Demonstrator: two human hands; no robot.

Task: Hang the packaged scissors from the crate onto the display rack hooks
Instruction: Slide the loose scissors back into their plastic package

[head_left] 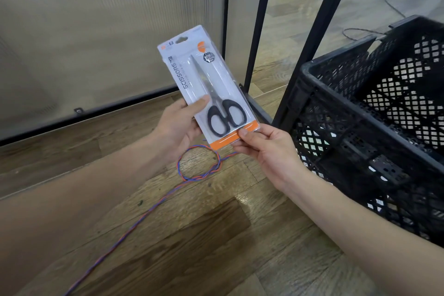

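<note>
Here, nearest the camera, two bare forearms reach forward over a wooden floor (pixel 192 235). The right hand (pixel 264 149) pinches the orange bottom strip of the packaged scissors (pixel 206 84) between thumb and curled fingers. The left hand (pixel 177 125) grips the pack's left edge, its thumb pressed on the clear front just beside the black handles. The pack is held in the air, tilted with its hang-hole end up and away, its front facing the camera. Below the hands, a twisted red-and-blue wire (pixel 199 163) lies looped on the floor and trails towards the lower left. To the right stands a black lattice crate (pixel 336 108), apart from the pack; its visible inside shows no packs. Beyond, black metal legs (pixel 257 31) rise in front of a ribbed translucent panel (pixel 96 31).
</note>
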